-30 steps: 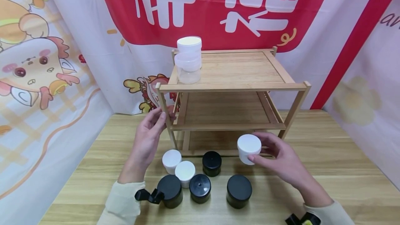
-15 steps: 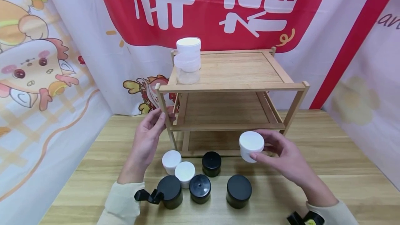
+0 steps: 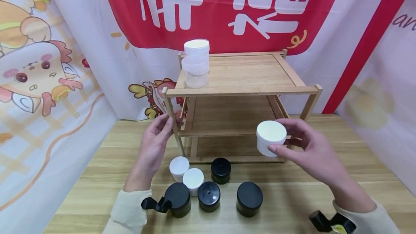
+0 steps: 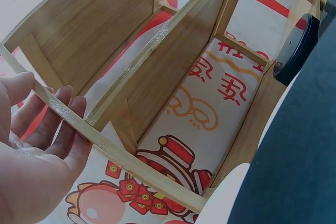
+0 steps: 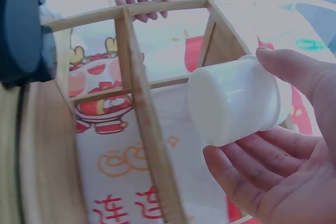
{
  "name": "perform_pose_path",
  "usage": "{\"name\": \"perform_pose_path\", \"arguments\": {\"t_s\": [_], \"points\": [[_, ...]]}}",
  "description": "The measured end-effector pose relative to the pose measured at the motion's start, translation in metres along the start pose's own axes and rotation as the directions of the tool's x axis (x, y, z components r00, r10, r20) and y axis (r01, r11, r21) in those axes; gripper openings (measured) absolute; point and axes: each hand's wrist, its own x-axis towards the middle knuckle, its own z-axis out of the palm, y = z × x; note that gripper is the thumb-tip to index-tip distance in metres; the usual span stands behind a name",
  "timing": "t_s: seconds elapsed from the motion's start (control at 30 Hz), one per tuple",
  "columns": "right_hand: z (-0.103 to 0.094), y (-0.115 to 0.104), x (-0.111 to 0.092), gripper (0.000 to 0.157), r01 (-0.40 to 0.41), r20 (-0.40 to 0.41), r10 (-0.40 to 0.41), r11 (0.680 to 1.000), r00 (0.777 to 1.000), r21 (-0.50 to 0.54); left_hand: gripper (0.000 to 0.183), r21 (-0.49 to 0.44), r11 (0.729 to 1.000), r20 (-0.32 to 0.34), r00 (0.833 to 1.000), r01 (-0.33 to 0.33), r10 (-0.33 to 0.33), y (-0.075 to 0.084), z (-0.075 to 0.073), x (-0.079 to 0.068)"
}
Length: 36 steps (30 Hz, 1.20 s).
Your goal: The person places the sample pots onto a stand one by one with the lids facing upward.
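Note:
My right hand [image 3: 310, 147] holds a white lidded jar [image 3: 271, 138] upright, thumb at the front and fingers behind, raised in front of the right side of the wooden shelf rack [image 3: 247, 91]. In the right wrist view the jar [image 5: 233, 103] lies between thumb and fingertips. My left hand [image 3: 155, 143] grips the rack's front left leg; in the left wrist view thumb and fingers close round that post [image 4: 73, 119]. On the top tier, at the left, stand a clear jar [image 3: 196, 78] and, behind it, a white-lidded jar [image 3: 196, 46].
In front of the rack, two white jars [image 3: 179, 165] stand on the wooden table [image 3: 292, 212] beside several black jars [image 3: 221, 170]. A printed cloth [image 3: 146, 64] hangs behind the rack and at both sides.
My right hand has lifted the white jar and moved it rightward, from low before the bottom tier to about middle-tier height. My left hand stays on the leg.

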Motion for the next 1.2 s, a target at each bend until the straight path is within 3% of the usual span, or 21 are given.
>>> {"name": "perform_pose_path", "arguments": {"t_s": [0.3, 0.47, 0.7, 0.83, 0.97, 1.2], "points": [[-0.013, -0.029, 0.009, 0.062, 0.108, -0.027, -0.111, 0.989, 0.993, -0.096, 0.036, -0.011, 1.000, 0.005, 1.000, -0.007, 0.007, 0.000, -0.001, 0.000], [-0.019, -0.042, 0.014, 0.063, 0.124, -0.017, -0.126, 0.988, 0.992, -0.093, 0.036, -0.006, 1.000, 0.004, 1.000, -0.003, 0.003, 0.000, -0.001, 0.000], [-0.027, -0.054, 0.025, 0.064, 0.038, 0.034, -0.035, 0.994, 0.999, -0.106, 0.036, -0.012, 1.000, 0.008, 1.000, 0.000, 0.001, 0.000, -0.001, 0.001], [-0.031, -0.060, 0.031, 0.063, -0.013, 0.071, 0.017, 0.998, 0.997, -0.059, 0.036, -0.011, 1.000, 0.007, 1.000, 0.003, -0.003, 0.000, -0.001, 0.001], [-0.033, -0.068, 0.036, 0.061, -0.047, 0.075, 0.049, 0.999, 0.996, -0.023, 0.033, -0.014, 1.000, 0.006, 1.000, 0.002, -0.002, 0.000, -0.002, 0.001], [-0.040, -0.081, 0.048, 0.061, -0.086, 0.074, 0.090, 0.995, 0.993, -0.055, 0.030, -0.020, 1.000, 0.007, 1.000, -0.003, 0.003, -0.001, -0.001, 0.001]]}}
